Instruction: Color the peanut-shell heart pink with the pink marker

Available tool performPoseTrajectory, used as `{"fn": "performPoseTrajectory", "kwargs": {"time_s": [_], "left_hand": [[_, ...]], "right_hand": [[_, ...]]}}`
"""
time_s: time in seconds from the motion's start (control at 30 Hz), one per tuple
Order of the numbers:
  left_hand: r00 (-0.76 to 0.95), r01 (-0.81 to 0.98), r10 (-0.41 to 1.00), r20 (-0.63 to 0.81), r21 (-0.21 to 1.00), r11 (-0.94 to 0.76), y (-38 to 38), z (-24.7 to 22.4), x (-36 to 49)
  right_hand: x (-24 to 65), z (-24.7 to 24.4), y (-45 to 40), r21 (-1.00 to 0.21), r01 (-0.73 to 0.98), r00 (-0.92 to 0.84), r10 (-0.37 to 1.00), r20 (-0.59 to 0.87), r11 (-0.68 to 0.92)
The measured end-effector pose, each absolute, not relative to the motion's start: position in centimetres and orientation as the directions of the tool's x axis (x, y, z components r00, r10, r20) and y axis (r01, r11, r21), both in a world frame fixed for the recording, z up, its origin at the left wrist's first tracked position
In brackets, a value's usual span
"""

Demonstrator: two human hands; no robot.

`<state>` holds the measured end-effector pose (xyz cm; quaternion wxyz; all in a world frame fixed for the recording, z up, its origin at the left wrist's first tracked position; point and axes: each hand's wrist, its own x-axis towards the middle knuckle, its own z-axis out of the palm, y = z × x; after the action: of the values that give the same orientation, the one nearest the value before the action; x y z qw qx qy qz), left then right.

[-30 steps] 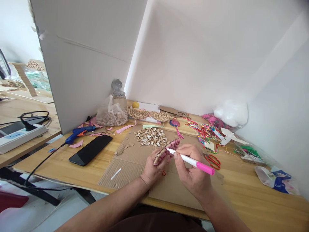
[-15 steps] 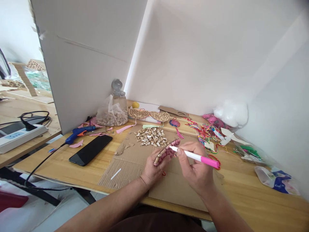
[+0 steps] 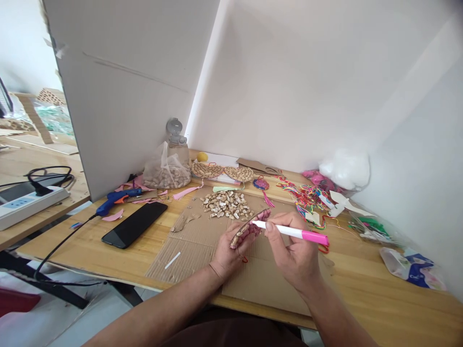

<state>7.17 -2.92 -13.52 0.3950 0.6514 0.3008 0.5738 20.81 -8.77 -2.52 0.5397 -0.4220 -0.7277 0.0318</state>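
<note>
The grip of the right hand (image 3: 294, 255) is a firm pinch, thumb and fingers closed around a white marker with a pink end (image 3: 287, 230), while the left hand (image 3: 228, 253) has its fingers closed on the lower part of a curved, shell-covered piece (image 3: 241, 233), brown along the rim and pink on the side facing the marker. The marker lies nearer to level than a second ago, so its tip meets the pink side at a shallower angle; the left hand and the piece have hardly moved. Both hands are above a wooden worktop (image 3: 361, 284), over corrugated cardboard (image 3: 202, 241). At the back left stands a clear plastic bag of peanuts (image 3: 166, 168). A dark phone (image 3: 134, 225) lies left of the cardboard, and a pile of peanut shells (image 3: 226, 205) sits just beyond the hands. Tangled coloured threads (image 3: 309, 195) spread at the back right, and a blue glue gun (image 3: 119, 197) rests behind the phone. Smallest are a white strip (image 3: 172, 260) on the cardboard and a red loop (image 3: 245, 259) beside the left hand.
</note>
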Motion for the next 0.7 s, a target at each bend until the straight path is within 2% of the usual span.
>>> {"fn": "performPoseTrajectory", "kwargs": {"time_s": [0.53,0.7], "left_hand": [[0.154,-0.076,0.851,0.501,0.865,-0.496,-2.9,-13.6,7.2],[0.171,-0.083,0.846,0.505,0.863,-0.498,-2.9,-13.5,7.1]], "right_hand": [[21.8,-2.2,-8.3,-0.534,0.599,0.010,0.661,0.750,0.597],[21.4,-2.3,-8.4,-0.551,0.537,-0.044,0.674,0.737,0.638]]}}
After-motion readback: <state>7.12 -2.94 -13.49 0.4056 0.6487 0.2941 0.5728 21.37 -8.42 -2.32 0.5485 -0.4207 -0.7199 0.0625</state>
